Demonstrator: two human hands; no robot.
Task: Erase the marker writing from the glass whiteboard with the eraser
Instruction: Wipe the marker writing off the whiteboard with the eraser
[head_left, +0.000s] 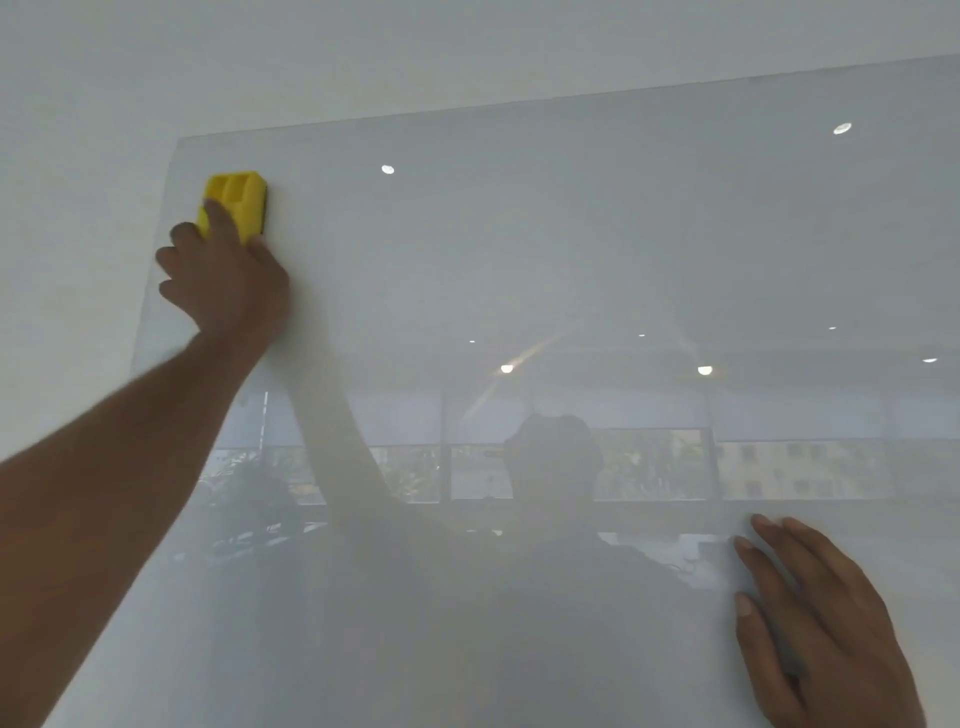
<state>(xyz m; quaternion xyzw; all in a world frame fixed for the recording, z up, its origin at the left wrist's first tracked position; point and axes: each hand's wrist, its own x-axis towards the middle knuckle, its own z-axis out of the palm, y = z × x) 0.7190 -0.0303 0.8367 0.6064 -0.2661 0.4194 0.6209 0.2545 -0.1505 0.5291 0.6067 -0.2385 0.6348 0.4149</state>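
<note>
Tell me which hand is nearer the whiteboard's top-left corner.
Left. The left hand presses the yellow eraser just below that corner of the glass whiteboard; the right hand rests flat at lower right.

The glass whiteboard is mounted on the wall. The eraser sits against the whiteboard near its upper left corner, under the left hand. The right hand lies flat on the whiteboard's lower right area
</note>
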